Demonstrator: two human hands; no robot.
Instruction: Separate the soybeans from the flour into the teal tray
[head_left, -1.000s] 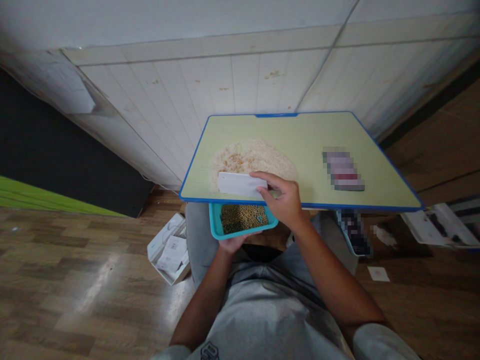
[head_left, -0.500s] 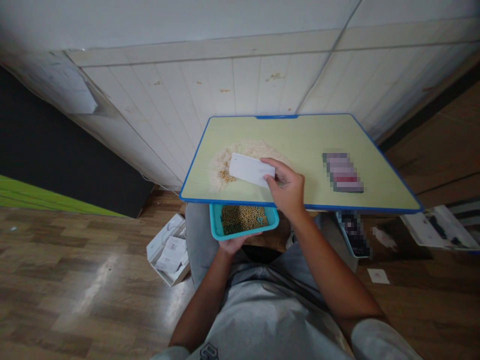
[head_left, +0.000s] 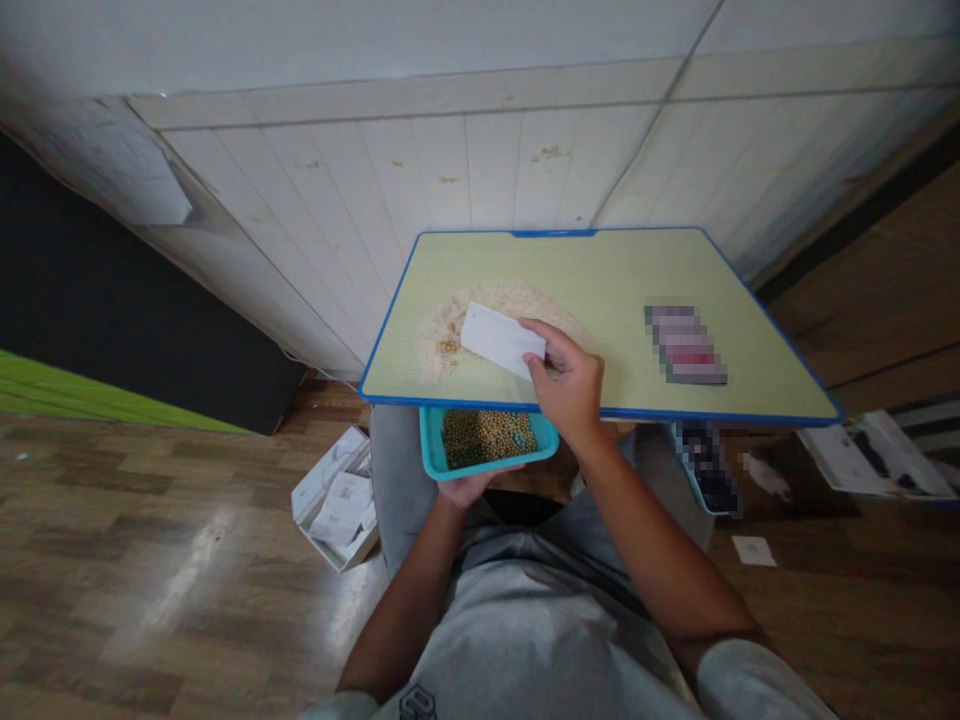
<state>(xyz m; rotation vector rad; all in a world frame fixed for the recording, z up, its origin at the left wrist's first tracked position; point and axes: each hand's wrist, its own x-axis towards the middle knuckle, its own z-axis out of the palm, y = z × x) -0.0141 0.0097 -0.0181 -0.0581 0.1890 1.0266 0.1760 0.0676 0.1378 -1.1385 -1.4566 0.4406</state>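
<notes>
Between the thumb and fingers of my right hand [head_left: 568, 380] is a flat white card [head_left: 501, 339], tilted over the table. Beneath and around the card lies a spread of pale grains [head_left: 517, 295], with a few yellow beans [head_left: 448, 347] at its left side. My left hand [head_left: 472, 487] supports a turquoise tray [head_left: 431, 450] from below, just under the table's near edge; most of its fingers are hidden by the tray. Yellow beans and darker green ones [head_left: 491, 437] fill the tray's bottom.
The small table [head_left: 622, 270] has a yellow-green top with a blue rim and stands against a panelled wall. A pixelated flat object [head_left: 686, 345] lies on its right part. An open white box [head_left: 337, 510] is on the floor at left, a white paper square [head_left: 754, 550] at right.
My right hand and the white card have shifted slightly, the hand a little to the left. My left hand and the tray stay in place.
</notes>
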